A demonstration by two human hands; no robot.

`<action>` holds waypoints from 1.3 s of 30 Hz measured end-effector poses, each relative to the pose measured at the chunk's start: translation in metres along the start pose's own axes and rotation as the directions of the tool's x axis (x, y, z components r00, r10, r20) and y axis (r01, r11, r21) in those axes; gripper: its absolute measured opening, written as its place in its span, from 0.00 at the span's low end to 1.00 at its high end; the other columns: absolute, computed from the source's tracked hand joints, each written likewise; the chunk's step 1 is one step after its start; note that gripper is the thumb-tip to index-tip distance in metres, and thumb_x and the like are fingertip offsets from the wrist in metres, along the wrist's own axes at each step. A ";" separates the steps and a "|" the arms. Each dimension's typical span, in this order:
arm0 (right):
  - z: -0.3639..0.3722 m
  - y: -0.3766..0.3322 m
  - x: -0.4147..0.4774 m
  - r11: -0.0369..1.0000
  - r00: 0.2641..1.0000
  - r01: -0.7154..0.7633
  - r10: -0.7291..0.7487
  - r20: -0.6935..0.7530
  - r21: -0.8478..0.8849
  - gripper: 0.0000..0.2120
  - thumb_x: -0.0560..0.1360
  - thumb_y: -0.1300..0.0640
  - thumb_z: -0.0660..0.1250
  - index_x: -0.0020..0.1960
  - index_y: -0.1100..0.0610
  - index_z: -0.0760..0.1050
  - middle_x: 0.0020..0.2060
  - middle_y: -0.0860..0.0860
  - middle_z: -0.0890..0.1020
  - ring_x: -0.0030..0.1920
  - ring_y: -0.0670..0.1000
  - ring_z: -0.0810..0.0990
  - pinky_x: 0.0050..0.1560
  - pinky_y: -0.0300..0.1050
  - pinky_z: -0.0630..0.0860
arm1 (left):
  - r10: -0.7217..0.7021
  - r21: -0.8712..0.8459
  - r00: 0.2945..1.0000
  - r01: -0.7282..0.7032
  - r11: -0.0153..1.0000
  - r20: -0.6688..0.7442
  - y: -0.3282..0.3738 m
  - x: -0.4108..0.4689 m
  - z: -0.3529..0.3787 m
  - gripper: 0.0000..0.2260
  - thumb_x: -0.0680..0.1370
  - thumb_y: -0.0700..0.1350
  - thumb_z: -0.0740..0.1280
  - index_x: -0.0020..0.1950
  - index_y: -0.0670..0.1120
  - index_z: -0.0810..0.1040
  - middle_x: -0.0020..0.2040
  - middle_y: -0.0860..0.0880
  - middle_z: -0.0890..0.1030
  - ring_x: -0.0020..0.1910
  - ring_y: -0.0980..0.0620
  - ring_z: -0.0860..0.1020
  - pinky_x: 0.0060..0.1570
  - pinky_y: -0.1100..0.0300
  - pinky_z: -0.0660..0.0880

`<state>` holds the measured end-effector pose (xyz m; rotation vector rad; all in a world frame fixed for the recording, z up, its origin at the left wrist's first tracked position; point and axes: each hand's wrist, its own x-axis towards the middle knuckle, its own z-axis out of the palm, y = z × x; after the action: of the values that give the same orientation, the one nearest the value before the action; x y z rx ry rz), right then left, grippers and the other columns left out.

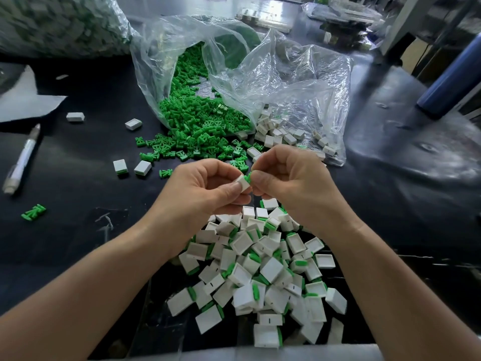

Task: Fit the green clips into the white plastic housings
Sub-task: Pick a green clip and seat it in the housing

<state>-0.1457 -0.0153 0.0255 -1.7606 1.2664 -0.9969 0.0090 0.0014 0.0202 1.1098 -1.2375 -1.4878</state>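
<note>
Here, surface: a glossy black worktable [78, 157], marked with pale scratches beside the left forearm.
Room: a workshop bench; blurred equipment lines the far edge, and a dark blue cylinder [453, 76] stands at the far right.
Left hand: the left hand [205, 188] is raised over the table's centre, its fingers curled and its thumb and fingertips pinching a white housing [243, 183].
Right hand: the right hand [289, 178] is level with it, its fingers curled and pinching a green clip [249, 177].
Clip and housing: the clip touches the housing's upper right edge; how far it sits inside cannot be told.
Clip supply: a heap of green clips [197, 126] spreads from the mouth of a clear plastic bag [286, 82], just beyond the hands.
Empty housings: a cluster of empty housings [276, 134] lies in the same bag, right of the heap.
Finished pile: a pile of fitted housings [260, 269], green showing at their edges, lies between the forearms at the near table edge.
Strays: single housings [133, 124] and a lone clip [33, 212] lie to the left, well apart.
Other items: a pen [22, 160], a white sheet [23, 100] and a large filled sack [57, 24] occupy the left side.
Obstruction: the fingertips hide most of the held clip, and the forearms cover the pile's flanks.
</note>
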 end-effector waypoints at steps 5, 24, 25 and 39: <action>-0.002 0.002 0.001 0.998 0.999 -0.026 0.029 0.042 -0.055 0.08 0.73 0.62 0.68 0.39 0.50 0.76 0.32 0.49 0.80 0.34 0.48 0.79 0.40 0.46 0.76 | 0.029 0.082 1.000 -0.029 0.996 0.003 -0.001 -0.001 -0.001 0.02 0.72 0.36 0.68 0.43 0.41 0.78 0.37 0.44 0.84 0.35 0.52 0.82 0.35 0.64 0.79; 0.010 -0.002 -0.002 0.985 0.996 -0.081 0.085 0.020 -0.155 0.17 0.78 0.50 0.58 0.33 0.55 0.70 0.28 0.47 0.76 0.31 0.47 0.72 0.38 0.50 0.74 | 0.036 0.093 0.999 -0.033 0.995 -0.034 0.003 0.001 -0.003 0.02 0.72 0.35 0.67 0.42 0.41 0.78 0.35 0.45 0.84 0.33 0.51 0.81 0.34 0.63 0.79; 0.010 -0.002 -0.002 0.986 0.996 -0.078 0.083 0.028 -0.150 0.16 0.78 0.50 0.58 0.34 0.54 0.70 0.29 0.47 0.76 0.32 0.48 0.73 0.39 0.51 0.74 | 0.037 0.096 0.999 -0.034 0.995 -0.032 0.003 0.001 -0.003 0.02 0.73 0.35 0.67 0.43 0.41 0.78 0.35 0.45 0.84 0.33 0.51 0.82 0.34 0.63 0.79; 0.003 -0.008 -0.007 0.892 0.970 0.209 -0.138 0.200 -0.400 0.10 0.77 0.60 0.61 0.39 0.64 0.71 0.32 0.57 0.76 0.36 0.58 0.72 0.39 0.54 0.70 | 0.119 0.247 0.989 -0.138 0.959 0.093 0.005 -0.004 -0.009 0.04 0.68 0.37 0.69 0.42 0.39 0.79 0.36 0.42 0.83 0.31 0.51 0.81 0.31 0.63 0.78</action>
<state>-0.1410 -0.0059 0.0299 -2.2717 1.2994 -0.6838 0.0193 0.0024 0.0246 1.1200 -1.5577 -1.3111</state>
